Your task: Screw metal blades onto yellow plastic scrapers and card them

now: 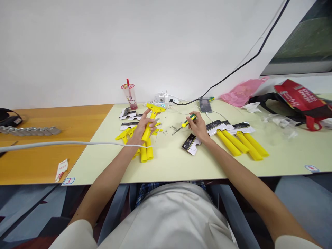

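My left fingers (151, 121) grip yellow scraper (156, 108) | right fingers (195, 121) hold screwdriver (190, 120), tip toward 8 o'clock | best: brace scraper, point clear of skin

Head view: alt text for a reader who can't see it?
A person's left hand holds a yellow scraper, the right hand a screwdriver, over a pale table. Small shiny parts lie between the hands, with yellow handles and black-and-white cards to either side.

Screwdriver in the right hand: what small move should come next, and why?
I'd probably ease the tip of the screwdriver onto one of the small shiny pieces: the right hand angles it toward them, while the left hand holds a yellow scraper-shaped tool nearby.
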Demonstrator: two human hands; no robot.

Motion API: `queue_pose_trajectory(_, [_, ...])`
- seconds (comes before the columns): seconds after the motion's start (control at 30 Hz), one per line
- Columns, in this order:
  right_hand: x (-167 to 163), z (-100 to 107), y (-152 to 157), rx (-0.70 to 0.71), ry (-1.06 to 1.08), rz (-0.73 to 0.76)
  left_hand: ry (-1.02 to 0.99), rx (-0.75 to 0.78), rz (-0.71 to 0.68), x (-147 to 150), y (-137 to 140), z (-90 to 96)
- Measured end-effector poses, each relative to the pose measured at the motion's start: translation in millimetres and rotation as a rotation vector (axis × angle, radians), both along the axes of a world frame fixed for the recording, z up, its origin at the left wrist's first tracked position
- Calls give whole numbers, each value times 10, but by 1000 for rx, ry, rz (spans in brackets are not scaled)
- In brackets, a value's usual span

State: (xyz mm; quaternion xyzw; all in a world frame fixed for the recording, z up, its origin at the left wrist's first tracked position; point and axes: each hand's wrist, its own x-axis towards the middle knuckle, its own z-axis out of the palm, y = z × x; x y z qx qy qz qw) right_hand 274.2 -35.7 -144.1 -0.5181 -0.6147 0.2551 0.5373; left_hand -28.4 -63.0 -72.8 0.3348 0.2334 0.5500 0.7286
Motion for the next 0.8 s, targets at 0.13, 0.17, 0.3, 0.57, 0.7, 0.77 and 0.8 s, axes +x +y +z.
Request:
queue_pose_trajectory(0.13, [-19, 12, -25, -7, -15, 14, 10, -5, -18, 2, 2, -8])
queue_pose_trajectory(0.17, [-25, 18, -32, -2, -15, 13, 15, -14, -27, 3, 1, -9])
queue_pose_trajectory(0.3, [-33, 37, -44, 26, 3, 3, 51, -69, -66, 17, -11, 1])
queue_pose_trajectory(0.57, [-21, 115, -38, 111, 157, -58, 100, -220, -150, 79, -45, 31])
queue_pose_trajectory(0.7, [-34, 218, -71, 156, 243, -101, 77, -252, -194, 111, -63, 26])
queue_pose_trajectory(0.77, [-41, 262, -80, 174, 288, -128, 76, -253, -219, 127, -73, 21])
queue_pose_trajectory(0.8, [-43, 280, -82, 182, 312, -140, 77, -259, -236, 135, -78, 17])
